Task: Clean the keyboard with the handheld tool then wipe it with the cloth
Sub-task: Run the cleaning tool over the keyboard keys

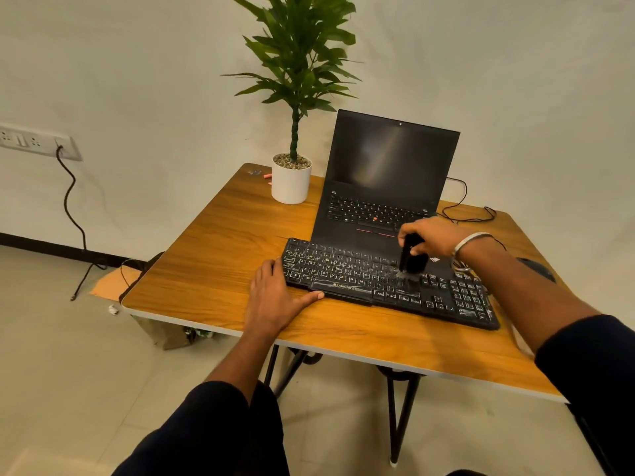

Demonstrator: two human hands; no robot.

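right hand (431, 237) holds handheld tool (411, 254) upright, tip down on keyboard (360, 273)

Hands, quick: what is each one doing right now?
Left hand: open, resting flat against the keyboard end.
Right hand: grips the handheld tool.

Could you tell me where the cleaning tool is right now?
In the right hand, the tool stands upright on the keyboard, right of centre, before the laptop.
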